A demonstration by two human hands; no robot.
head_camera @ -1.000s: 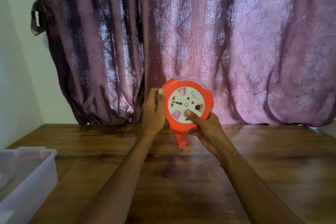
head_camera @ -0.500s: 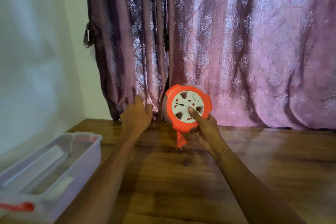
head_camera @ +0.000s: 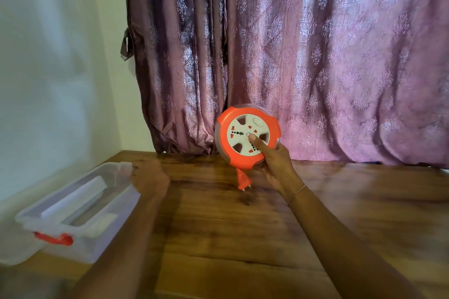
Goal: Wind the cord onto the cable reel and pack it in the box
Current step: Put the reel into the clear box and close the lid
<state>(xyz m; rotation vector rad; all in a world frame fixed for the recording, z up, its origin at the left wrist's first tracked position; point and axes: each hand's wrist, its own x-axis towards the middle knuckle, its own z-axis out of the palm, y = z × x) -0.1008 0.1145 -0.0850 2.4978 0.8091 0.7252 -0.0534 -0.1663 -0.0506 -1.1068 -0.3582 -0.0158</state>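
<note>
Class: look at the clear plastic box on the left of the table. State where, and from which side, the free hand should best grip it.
Probably grip the box's near short end wall by its top rim, coming from the right, where the left hand already is. The orange latch marks the other end.

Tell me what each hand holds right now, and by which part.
The right hand holds the cable reel by its lower right rim, thumb on the white face. The left hand reaches the box; blur hides any hold.
</note>
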